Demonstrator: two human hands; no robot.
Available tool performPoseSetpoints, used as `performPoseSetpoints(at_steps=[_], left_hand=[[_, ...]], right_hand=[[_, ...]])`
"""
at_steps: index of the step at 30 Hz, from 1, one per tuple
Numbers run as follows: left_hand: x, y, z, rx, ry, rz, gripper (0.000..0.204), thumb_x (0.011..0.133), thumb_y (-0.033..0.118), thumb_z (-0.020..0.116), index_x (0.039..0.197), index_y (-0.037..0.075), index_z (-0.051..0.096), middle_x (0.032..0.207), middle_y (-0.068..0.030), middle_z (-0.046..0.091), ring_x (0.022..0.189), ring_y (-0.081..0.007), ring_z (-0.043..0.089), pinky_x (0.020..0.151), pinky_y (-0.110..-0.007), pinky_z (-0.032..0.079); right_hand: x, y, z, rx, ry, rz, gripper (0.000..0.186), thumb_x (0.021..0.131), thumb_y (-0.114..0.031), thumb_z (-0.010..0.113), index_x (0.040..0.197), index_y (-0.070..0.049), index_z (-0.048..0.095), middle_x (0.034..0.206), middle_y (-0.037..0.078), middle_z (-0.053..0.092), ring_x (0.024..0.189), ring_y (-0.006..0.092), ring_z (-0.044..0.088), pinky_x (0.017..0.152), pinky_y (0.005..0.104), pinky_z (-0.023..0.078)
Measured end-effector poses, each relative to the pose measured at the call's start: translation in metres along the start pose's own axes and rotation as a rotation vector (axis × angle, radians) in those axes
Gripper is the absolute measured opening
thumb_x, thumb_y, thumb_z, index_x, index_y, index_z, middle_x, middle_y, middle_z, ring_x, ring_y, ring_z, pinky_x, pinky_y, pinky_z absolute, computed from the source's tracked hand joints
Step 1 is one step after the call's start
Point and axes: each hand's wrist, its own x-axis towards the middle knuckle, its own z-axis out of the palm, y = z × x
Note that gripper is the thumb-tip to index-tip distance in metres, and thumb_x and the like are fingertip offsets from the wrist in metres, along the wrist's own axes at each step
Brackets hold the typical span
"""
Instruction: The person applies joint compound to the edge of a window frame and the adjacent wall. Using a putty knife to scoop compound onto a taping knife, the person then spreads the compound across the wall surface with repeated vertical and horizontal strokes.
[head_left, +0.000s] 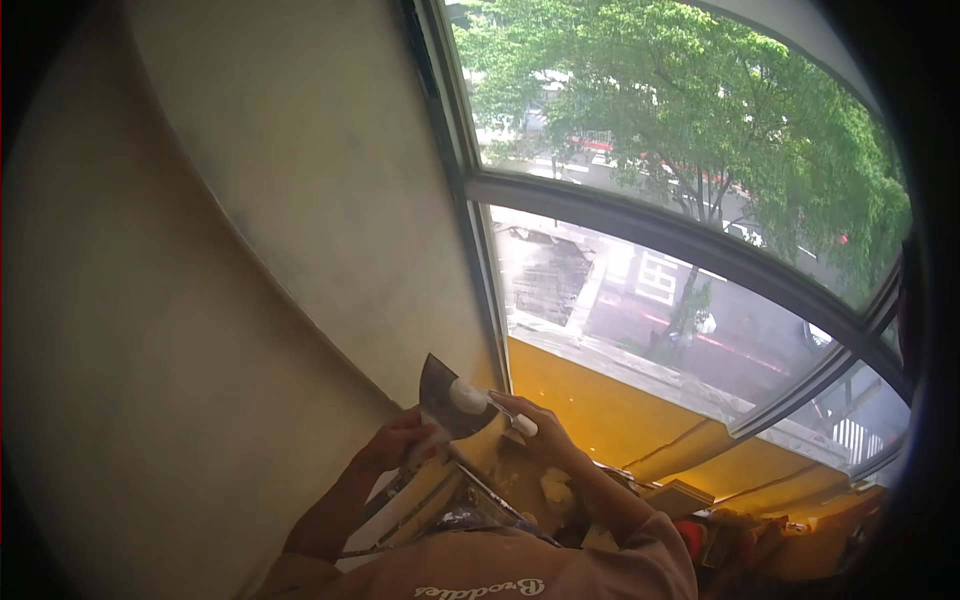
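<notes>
My left hand (400, 440) grips a wide dark-bladed putty knife (440, 385) near its lower edge, held up in front of me. A lump of white paste (468, 396) sits on the blade. My right hand (542, 432) is closed on a narrower tool (510, 410), its tip at the paste and a white piece showing by my fingers. Below my hands, metal rails (485, 490) that look like a stepladder show beside my body. Directly ahead is a pale plastered wall (280, 180) meeting the window frame.
A large window (650, 210) on the right looks down on a tree and a street. A yellow wall (610, 410) runs beneath it. Boards (680, 498), a red item (690, 535) and other clutter lie low at the bottom right. A curved pale wall (130, 330) fills the left.
</notes>
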Motion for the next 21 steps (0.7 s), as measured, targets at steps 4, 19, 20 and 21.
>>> performPoseSetpoints(at_steps=[4, 19, 20, 21], left_hand=[[-0.023, 0.033, 0.017, -0.04, -0.052, 0.192, 0.035, 0.098, 0.011, 0.059, 0.129, -0.001, 0.053, 0.106, -0.0171, 0.068, 0.084, -0.029, 0.07, 0.065, -0.036, 0.058], [-0.084, 0.014, -0.057, 0.097, 0.139, 0.226, 0.034, 0.098, 0.017, 0.059, 0.126, -0.001, 0.055, 0.092, -0.0213, 0.07, 0.066, -0.0209, 0.067, 0.057, -0.031, 0.056], [-0.084, 0.011, -0.067, 0.105, 0.141, 0.215, 0.035, 0.097, 0.018, 0.06, 0.127, -0.001, 0.055, 0.092, -0.0211, 0.07, 0.067, -0.0205, 0.067, 0.057, -0.03, 0.056], [-0.085, 0.008, -0.075, 0.123, 0.145, 0.201, 0.036, 0.097, 0.017, 0.061, 0.127, -0.001, 0.054, 0.094, -0.0212, 0.069, 0.068, -0.0204, 0.067, 0.058, -0.031, 0.056]], right_hand=[[0.011, 0.027, 0.006, -0.095, 0.012, 0.035, 0.054, 0.087, 0.0, 0.064, 0.139, -0.012, 0.057, 0.132, 0.019, 0.063, 0.122, 0.0357, 0.062, 0.1, 0.0386, 0.049], [0.458, -0.206, -0.129, -0.856, 0.579, -1.029, 0.071, 0.075, 0.005, 0.071, 0.143, -0.011, 0.052, 0.148, 0.017, 0.049, 0.14, 0.0349, 0.044, 0.119, 0.0492, 0.031], [0.478, -0.212, -0.135, -0.902, 0.578, -1.027, 0.072, 0.074, 0.008, 0.066, 0.142, -0.01, 0.052, 0.148, 0.017, 0.049, 0.139, 0.0356, 0.044, 0.119, 0.0497, 0.031], [0.496, -0.216, -0.138, -0.939, 0.575, -1.025, 0.073, 0.073, 0.012, 0.062, 0.142, -0.01, 0.052, 0.148, 0.018, 0.048, 0.139, 0.0364, 0.044, 0.119, 0.0502, 0.031]])
